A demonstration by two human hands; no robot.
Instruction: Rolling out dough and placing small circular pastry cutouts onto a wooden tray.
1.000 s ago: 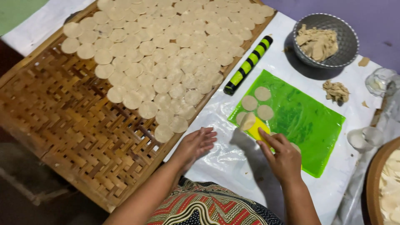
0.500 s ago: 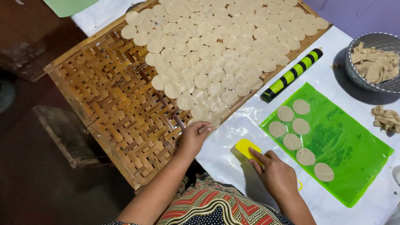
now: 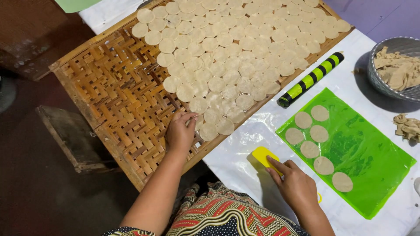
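Observation:
My left hand (image 3: 180,133) rests on the woven bamboo tray (image 3: 118,100), its fingertips pinching a thin round dough disc (image 3: 199,123) at the near end of the rows. Several pale dough discs (image 3: 245,48) cover the tray's far half. My right hand (image 3: 295,185) lies on the white plastic sheet (image 3: 236,148) with its fingers pressed on a yellow scraper (image 3: 261,155). To its right, a green mat (image 3: 367,153) carries several more dough discs (image 3: 309,149).
A black and lime striped rolling pin (image 3: 311,79) lies between tray and mat. A grey bowl (image 3: 377,81) of dough scraps stands at the far right, with a loose scrap pile (image 3: 409,126) below it. A dark wooden stool (image 3: 70,135) stands left of the tray.
My left hand moved from the table edge up onto the tray to the nearest discs. My right hand drew the yellow scraper left, off the mat. The view shifted left.

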